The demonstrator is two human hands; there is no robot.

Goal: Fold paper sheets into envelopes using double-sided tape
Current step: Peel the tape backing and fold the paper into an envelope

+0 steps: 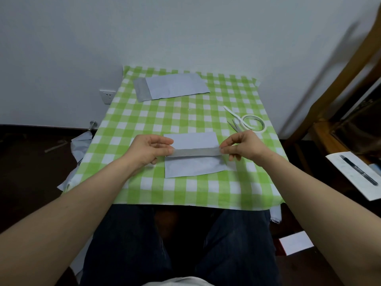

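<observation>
Paper sheet [193, 168] lay at 12 o'clock from the seated person, near the front of the green-checked surface [144, 116]. A narrow grey fold band [195, 152] crossed its middle, long axis running 9 to 3 o'clock.

Left hand [148, 149] sat at the band's 9 o'clock end, thumb and forefinger closed in a pinch on the paper edge, other fingers curled under. Right hand [241, 146] mirrored it at the 3 o'clock end, fingertips nipping that corner. Neither hand was nearer; each had its own end.

Could not tell whether the band lay flat or stood slightly off the sheet.

Judgement: a crease or flap being set. Next move likely turns on keeping both ends level, so the fold stays square to the sheet.

Tape roll [254, 122] and scissors [235, 126] lay at 2 o'clock, closer to the right hand. Folded envelope [173, 86] lay far off at 11 o'clock.
</observation>
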